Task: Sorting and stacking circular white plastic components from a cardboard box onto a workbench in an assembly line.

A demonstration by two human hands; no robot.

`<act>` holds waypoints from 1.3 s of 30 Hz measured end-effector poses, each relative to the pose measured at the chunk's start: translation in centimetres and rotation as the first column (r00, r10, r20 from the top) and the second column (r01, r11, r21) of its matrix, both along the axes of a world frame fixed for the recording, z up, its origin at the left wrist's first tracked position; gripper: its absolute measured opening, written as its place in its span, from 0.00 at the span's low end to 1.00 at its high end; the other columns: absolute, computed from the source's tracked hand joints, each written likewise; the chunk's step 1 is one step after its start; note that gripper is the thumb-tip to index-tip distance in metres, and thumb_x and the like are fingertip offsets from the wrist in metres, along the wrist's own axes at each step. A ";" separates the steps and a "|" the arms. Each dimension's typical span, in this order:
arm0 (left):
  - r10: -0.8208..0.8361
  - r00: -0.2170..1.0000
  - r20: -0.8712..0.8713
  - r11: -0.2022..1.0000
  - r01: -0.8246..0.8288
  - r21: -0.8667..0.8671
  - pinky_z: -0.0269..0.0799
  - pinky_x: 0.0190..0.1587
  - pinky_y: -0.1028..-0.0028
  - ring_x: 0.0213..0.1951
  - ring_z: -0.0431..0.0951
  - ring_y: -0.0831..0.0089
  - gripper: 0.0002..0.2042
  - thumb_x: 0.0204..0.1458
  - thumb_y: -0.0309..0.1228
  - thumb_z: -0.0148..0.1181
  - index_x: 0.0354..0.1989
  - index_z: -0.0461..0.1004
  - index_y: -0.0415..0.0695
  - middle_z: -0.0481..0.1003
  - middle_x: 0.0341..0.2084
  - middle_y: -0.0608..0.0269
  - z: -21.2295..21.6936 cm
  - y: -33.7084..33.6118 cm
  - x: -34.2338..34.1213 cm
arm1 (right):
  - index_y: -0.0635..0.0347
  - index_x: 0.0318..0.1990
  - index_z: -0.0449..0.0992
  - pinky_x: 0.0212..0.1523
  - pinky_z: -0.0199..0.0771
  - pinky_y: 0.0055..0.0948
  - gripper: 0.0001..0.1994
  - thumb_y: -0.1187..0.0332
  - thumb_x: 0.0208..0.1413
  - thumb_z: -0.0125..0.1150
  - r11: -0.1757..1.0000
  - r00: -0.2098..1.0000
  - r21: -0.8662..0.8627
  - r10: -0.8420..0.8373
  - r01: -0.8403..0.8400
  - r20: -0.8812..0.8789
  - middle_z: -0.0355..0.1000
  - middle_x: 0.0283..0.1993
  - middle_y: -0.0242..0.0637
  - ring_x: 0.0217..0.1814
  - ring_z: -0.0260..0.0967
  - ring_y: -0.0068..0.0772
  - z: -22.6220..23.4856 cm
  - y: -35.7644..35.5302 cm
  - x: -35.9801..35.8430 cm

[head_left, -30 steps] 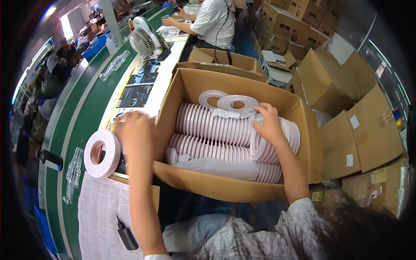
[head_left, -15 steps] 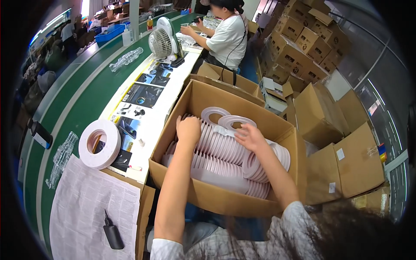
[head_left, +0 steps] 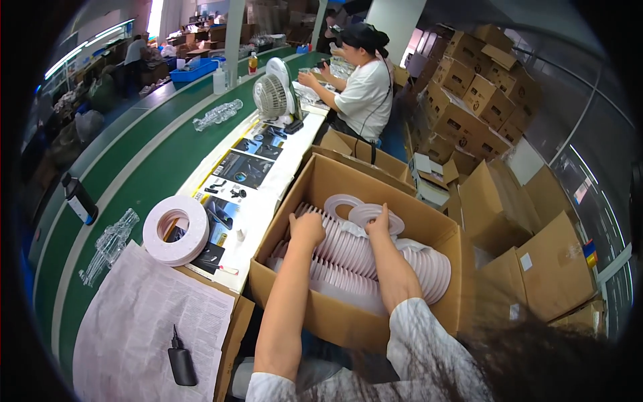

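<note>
An open cardboard box stands in front of me, packed with rows of pale pink tape rolls set on edge. Both my hands reach into it. My left hand rests on the rolls near the box's left side, fingers curled over their tops. My right hand is further back, fingers on a flat roll lying on the rows beside a second flat roll. Whether either hand has a roll fully gripped is hidden.
A large pink tape roll lies on the workbench to the left, with printed cards, a white sheet and a black bottle. A green conveyor, a fan, a seated person and stacked cartons surround.
My left hand came off the box's left edge and went into the box onto the rolls. My right hand shifted from the right-hand rolls toward the flat rolls at the back.
</note>
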State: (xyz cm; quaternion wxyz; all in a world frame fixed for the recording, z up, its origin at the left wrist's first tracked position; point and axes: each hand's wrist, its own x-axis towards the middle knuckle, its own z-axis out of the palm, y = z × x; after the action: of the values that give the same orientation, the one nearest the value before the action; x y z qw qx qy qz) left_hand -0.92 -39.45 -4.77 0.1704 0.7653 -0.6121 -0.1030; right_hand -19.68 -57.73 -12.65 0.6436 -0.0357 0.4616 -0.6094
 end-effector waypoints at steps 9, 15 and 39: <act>-0.103 0.993 -0.048 0.990 0.108 0.095 0.57 0.57 0.46 0.45 0.78 0.56 0.14 0.47 0.27 0.50 0.40 0.79 0.42 0.78 0.42 0.50 0.7 0.2 -0.4 | 0.54 0.58 0.65 0.60 0.61 0.41 0.40 0.38 0.43 0.68 0.989 0.985 0.109 -0.079 0.096 -0.151 0.67 0.60 0.38 0.57 0.66 0.37 2.3 0.5 0.5; -0.122 0.928 -0.352 0.905 -0.041 -0.423 0.69 0.47 0.53 0.43 0.77 0.52 0.13 0.48 0.31 0.53 0.40 0.76 0.41 0.77 0.37 0.50 0.6 -0.7 -0.5 | 0.51 0.45 0.75 0.42 0.63 0.24 0.18 0.49 0.58 0.60 0.731 0.779 -0.268 0.581 -0.627 -0.236 0.77 0.42 0.30 0.42 0.69 0.22 7.3 7.8 -3.8; -0.331 0.864 -0.380 0.865 0.117 -0.487 0.68 0.52 0.61 0.48 0.72 0.54 0.31 0.33 0.40 0.74 0.48 0.72 0.43 0.72 0.43 0.53 3.6 1.1 -2.9 | 0.69 0.57 0.66 0.50 0.77 0.37 0.29 0.61 0.52 0.67 0.131 0.378 -0.531 0.841 -0.837 -0.388 0.75 0.48 0.47 0.49 0.75 0.39 10.5 15.0 -10.0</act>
State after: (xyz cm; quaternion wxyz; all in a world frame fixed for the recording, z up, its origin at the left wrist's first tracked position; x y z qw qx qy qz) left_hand -3.82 -38.30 -1.18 0.4657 0.5811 -0.6496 -0.1534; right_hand -29.67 -42.76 -2.13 0.8127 -0.5087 0.1117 -0.2615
